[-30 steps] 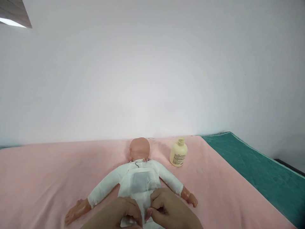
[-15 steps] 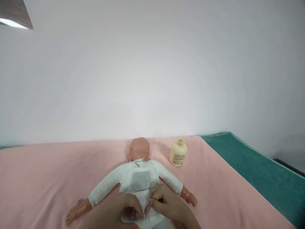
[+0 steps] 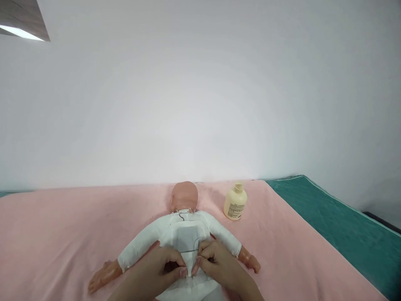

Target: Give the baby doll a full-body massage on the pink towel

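Observation:
A doll with a bare head [image 3: 184,195] and a white cloth body [image 3: 163,229] lies with its arms spread, the back of its head towards me. A grey rectangular patch [image 3: 187,238] shows on its back, with thin loops of string at its right edge. Over the lower back, my left hand [image 3: 159,269] has thumb and forefinger pinched at the white cloth. Close beside it on the right, my right hand [image 3: 216,263] is also closed, its fingertips at the cloth near the middle. What exactly each pinch holds is too small to make out.
A pale yellow bottle [image 3: 235,202] without a cap stands right of the doll's head. Pink cloth [image 3: 291,255] covers the surface, with a green sheet [image 3: 341,221] at the right. A white wall [image 3: 188,92] rises behind.
My left hand has moved up slightly, and its thumb and forefinger have come together near the middle of the doll's back. My right hand has hardly moved. The view has shifted slightly.

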A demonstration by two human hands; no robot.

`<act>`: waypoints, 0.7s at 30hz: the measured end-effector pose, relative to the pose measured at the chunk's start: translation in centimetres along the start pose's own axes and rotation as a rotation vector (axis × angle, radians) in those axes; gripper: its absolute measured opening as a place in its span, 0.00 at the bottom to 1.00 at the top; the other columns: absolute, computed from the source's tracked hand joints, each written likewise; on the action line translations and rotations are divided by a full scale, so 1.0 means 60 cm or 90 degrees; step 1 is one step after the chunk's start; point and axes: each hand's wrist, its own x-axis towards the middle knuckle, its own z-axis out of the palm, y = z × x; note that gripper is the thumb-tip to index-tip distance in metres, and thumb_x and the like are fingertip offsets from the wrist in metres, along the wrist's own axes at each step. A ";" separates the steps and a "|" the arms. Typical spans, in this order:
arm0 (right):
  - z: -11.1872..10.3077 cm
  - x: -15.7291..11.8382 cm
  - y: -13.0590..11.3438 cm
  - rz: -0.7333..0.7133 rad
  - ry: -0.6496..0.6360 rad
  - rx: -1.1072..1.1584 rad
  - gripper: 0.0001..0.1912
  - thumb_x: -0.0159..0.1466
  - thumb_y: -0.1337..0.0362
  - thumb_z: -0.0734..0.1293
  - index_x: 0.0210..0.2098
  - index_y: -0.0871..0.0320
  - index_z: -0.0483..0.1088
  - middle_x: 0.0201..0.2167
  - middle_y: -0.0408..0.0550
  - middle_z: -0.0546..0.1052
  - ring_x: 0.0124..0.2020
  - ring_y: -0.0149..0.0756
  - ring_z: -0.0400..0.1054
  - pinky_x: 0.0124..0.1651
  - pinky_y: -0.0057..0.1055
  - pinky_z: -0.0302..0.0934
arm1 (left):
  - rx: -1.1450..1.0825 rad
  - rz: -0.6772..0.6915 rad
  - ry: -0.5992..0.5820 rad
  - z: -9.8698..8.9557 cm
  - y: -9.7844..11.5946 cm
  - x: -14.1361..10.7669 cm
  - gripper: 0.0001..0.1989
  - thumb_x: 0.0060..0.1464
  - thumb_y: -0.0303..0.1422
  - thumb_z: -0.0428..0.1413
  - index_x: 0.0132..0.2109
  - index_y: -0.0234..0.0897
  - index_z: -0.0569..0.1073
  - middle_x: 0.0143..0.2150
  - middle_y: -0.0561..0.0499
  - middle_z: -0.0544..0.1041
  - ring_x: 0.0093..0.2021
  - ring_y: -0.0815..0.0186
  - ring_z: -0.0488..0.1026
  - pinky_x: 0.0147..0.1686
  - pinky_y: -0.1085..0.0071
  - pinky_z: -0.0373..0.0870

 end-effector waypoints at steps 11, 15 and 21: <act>0.000 0.014 0.015 0.055 -0.011 0.116 0.16 0.63 0.66 0.61 0.27 0.52 0.80 0.31 0.44 0.73 0.38 0.38 0.68 0.42 0.33 0.60 | -0.035 -0.004 0.060 -0.007 -0.001 0.019 0.15 0.58 0.40 0.49 0.32 0.38 0.75 0.27 0.53 0.75 0.28 0.68 0.65 0.28 0.71 0.59; 0.006 0.014 0.015 0.078 -0.019 0.116 0.16 0.63 0.67 0.62 0.25 0.53 0.80 0.31 0.44 0.73 0.36 0.37 0.67 0.41 0.32 0.58 | -0.070 -0.032 0.048 -0.007 0.010 0.018 0.14 0.58 0.39 0.50 0.32 0.37 0.75 0.28 0.54 0.75 0.29 0.69 0.66 0.29 0.74 0.60; 0.011 0.018 0.024 0.045 0.066 0.121 0.17 0.64 0.66 0.60 0.25 0.56 0.79 0.29 0.45 0.73 0.34 0.37 0.68 0.40 0.32 0.59 | -0.088 -0.047 0.085 -0.005 -0.012 0.028 0.15 0.57 0.40 0.48 0.33 0.37 0.74 0.30 0.52 0.75 0.33 0.66 0.68 0.32 0.72 0.61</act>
